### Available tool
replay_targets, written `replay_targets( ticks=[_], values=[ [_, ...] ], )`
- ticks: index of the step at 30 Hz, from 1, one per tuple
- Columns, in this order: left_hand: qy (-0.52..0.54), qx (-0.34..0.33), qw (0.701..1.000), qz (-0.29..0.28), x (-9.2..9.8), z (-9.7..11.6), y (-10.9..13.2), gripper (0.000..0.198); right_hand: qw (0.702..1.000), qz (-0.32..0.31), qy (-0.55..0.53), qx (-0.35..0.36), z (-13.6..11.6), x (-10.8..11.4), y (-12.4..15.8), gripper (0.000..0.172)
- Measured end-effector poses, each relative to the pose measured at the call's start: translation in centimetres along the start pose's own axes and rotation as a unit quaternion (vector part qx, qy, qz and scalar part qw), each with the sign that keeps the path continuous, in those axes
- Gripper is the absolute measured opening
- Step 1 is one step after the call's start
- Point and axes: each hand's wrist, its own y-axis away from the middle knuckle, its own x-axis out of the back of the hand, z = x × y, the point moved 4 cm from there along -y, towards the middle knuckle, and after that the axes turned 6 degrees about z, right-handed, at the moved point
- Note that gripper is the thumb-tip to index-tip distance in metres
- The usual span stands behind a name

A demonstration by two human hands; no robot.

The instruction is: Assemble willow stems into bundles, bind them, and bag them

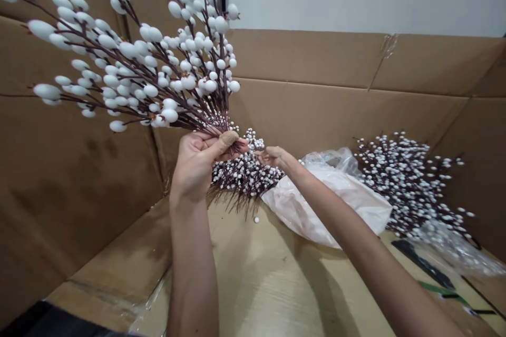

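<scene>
A fanned bunch of artificial white berry stems (150, 71) rises up and to the left from my left hand (201, 160). That hand is closed around the gathered brown stems, and its thumb wears a tan covering. My right hand (272, 157) is stretched forward, just right of the left fingertips, with its fingers pinched together. Anything between those fingers is too small to make out. Behind both hands lies a pile of smaller white berry stems (249, 176), its stem ends pointing toward me.
Right of the pile lies a crumpled white plastic bag (316, 205). Another heap of berry stems (407, 184) is at the far right, with clear plastic (458, 247) and a black strip (422, 263) nearby. One loose berry (256, 219) rests on the tabletop (269, 274). Cardboard walls (316, 63) surround it.
</scene>
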Motion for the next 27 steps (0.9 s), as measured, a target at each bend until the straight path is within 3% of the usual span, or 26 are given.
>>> replay_targets(
  ticks=[4,10,16,19,22,24,27],
  values=[
    [-0.005,-0.004,1.0,-0.003,0.0,-0.2,-0.2,0.018,0.999,-0.041,0.009,-0.031,0.0,2.6,1.0,0.025],
    [-0.028,0.001,1.0,0.0,-0.5,-0.6,-0.2,0.02,0.998,-0.055,-0.024,-0.023,-1.0,5.3,2.4,0.016],
    [-0.055,0.006,0.998,-0.005,-1.1,-0.6,0.0,0.022,0.991,-0.003,-0.117,0.071,-2.9,7.8,3.9,0.006],
    [-0.063,0.026,0.997,-0.027,-1.7,-1.0,0.0,0.022,0.978,0.001,-0.154,0.14,-4.4,9.7,6.9,0.019],
    [-0.061,0.047,0.995,-0.069,-3.0,-1.6,0.2,0.02,0.964,-0.039,-0.164,0.205,-6.0,11.0,11.5,0.016],
    [-0.055,0.062,0.991,-0.109,-4.2,-2.0,0.5,0.019,0.937,-0.104,-0.16,0.294,-7.3,11.2,15.0,0.025],
    [-0.042,0.081,0.982,-0.167,-6.1,-2.3,1.4,0.021,0.93,-0.116,-0.11,0.33,-8.3,11.0,18.5,0.028]
  ],
)
